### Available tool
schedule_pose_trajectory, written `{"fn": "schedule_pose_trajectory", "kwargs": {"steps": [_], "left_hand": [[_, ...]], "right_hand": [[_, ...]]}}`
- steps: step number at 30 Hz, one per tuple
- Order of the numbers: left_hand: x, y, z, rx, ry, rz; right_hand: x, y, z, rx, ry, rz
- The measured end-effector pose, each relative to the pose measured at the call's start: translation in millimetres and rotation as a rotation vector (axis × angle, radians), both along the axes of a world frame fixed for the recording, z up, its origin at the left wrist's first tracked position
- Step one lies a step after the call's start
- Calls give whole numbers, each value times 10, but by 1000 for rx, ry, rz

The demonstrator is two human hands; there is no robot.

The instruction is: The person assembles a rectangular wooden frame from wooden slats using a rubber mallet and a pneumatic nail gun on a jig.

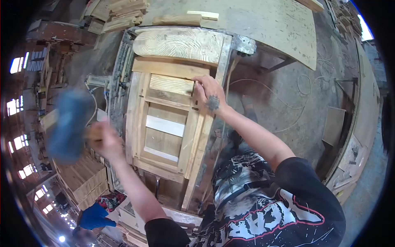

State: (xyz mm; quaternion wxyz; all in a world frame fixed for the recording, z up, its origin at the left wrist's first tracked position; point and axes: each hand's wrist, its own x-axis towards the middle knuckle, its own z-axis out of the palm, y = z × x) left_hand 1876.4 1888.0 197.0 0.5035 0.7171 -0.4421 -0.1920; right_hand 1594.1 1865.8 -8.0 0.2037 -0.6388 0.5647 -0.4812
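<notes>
On the left side my left hand (108, 139) is closed round the handle of a large blue mallet (68, 125), which is raised beside the bench and blurred by motion. A wooden frame (187, 142) with inner panels lies on the metal-edged bench. My right hand (209, 91) holds the frame's upper right part, fingers curled at the right end of a pale ridged wood block (170, 84). That block sits across the frame's upper opening. White strips (165, 125) show in the lower opening. A wide board (181, 43) lies beyond the frame's far end.
Clamps and hoses (119, 78) run along the bench's left side. Wood pieces (125, 16) are stacked at upper left. A large sheet-topped table (284, 29) stands beyond. A person in blue (92, 216) is at lower left. A hose (304, 99) loops on the floor at right.
</notes>
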Motion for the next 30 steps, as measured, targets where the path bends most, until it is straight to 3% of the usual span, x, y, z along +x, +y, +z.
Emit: {"fn": "schedule_pose_trajectory", "kwargs": {"steps": [2,5,7,8,9,10,11,13,14,16,18,20,22,24,26,28,30], "left_hand": [[-114,-253,601,-382,72,-270],[-79,-408,691,-538,278,-347],[-15,-420,-133,-558,41,-12],[58,-301,-690,-446,-224,116],[222,-46,-1353,-111,-588,146],[402,192,-1981,217,-761,111],[463,343,-2225,423,-650,90],[290,276,-1742,286,-345,157],[200,403,-1328,390,-5,262],[106,499,-1002,245,81,238],[-416,600,-551,168,474,296],[-763,749,-319,42,665,197],[-947,786,-360,-66,690,135],[-1181,710,-382,-154,691,111],[-1446,609,-366,-138,425,142],[-1744,487,-410,-143,356,151],[-2010,330,-471,-200,240,66]], "right_hand": [[2,0,19,-1,3,0],[2,-3,29,51,81,3],[-5,-16,53,62,88,14],[-6,-4,76,73,89,28],[-2,16,90,67,92,38],[-10,4,96,68,97,44],[-4,-9,110,66,98,45],[-39,-100,167,51,106,45],[-21,-8,169,89,99,73],[14,-7,71,67,53,64],[3,13,3,143,185,138],[21,61,182,242,135,321],[168,266,386,329,-279,512],[172,364,1046,260,-373,764],[191,336,1169,169,-303,858],[44,124,1282,73,-238,952],[-289,-119,1317,328,56,934]]}}
